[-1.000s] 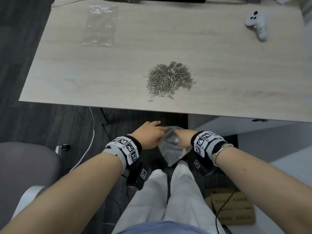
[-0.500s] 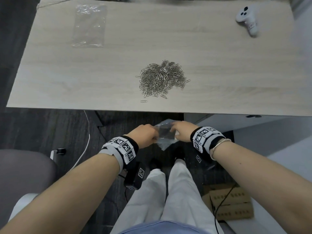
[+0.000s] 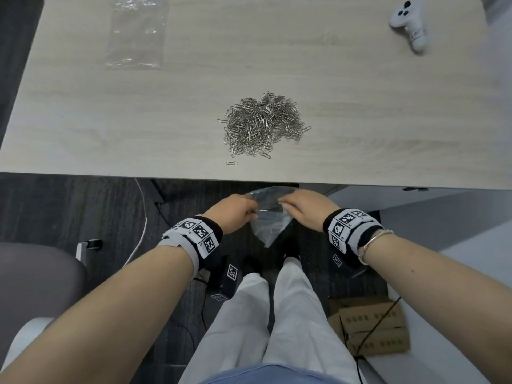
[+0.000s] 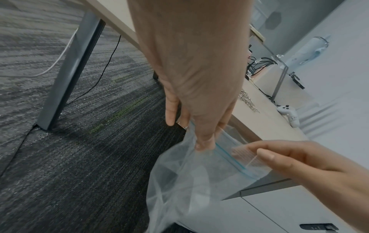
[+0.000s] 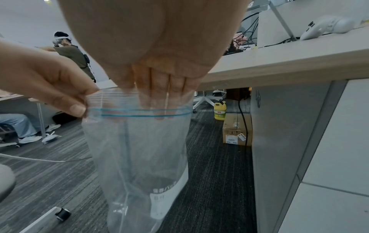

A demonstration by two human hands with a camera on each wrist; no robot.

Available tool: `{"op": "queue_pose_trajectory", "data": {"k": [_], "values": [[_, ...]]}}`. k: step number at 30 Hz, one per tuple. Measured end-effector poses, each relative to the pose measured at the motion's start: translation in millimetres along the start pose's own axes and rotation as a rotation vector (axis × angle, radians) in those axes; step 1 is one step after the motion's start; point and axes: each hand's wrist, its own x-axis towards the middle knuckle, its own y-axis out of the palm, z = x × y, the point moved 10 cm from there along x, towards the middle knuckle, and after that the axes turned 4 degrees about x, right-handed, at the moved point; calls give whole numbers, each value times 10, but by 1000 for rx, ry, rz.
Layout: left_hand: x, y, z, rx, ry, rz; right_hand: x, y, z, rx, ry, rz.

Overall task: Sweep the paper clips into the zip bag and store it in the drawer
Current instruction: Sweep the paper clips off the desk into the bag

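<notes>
A heap of silver paper clips (image 3: 263, 126) lies on the wooden table (image 3: 388, 139) near its front edge, with one stray clip (image 3: 231, 163) just in front of it. Below that edge, over my lap, both hands hold a clear zip bag (image 3: 270, 225) with a blue zip line (image 5: 139, 112). My left hand (image 3: 249, 214) pinches the bag's left lip (image 4: 203, 146). The right hand (image 3: 285, 206) pinches the opposite lip (image 4: 257, 156), and its fingers (image 5: 159, 97) show through the plastic at the mouth. The bag (image 5: 139, 149) hangs down and looks empty.
A second clear bag (image 3: 135, 34) lies at the table's far left, and a white controller (image 3: 410, 23) at the far right. A white drawer unit (image 4: 299, 209) stands under the table on the right. Behind my right leg sits a cardboard box (image 3: 368, 328), and at my left a chair (image 3: 36, 273).
Both hands have lifted the bag closer to the table's front edge and drawn its lips apart. The paper clips have not moved.
</notes>
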Motion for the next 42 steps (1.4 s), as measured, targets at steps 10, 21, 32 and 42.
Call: {"op": "queue_pose_trajectory", "data": {"k": [10,21,32,42], "values": [[-5,-91,132,-99,-134,-36,106,65,73,-95,-95,15],[-75,-171,164,-187,-133,-116,138,2,23,-5,-2,19],[-14,-290,65,-225,-142,-224,138,-1125,-347,258,124,-520],[19,-221,160,-344,-212,-205,654,-835,-499,71,202,-206]]}}
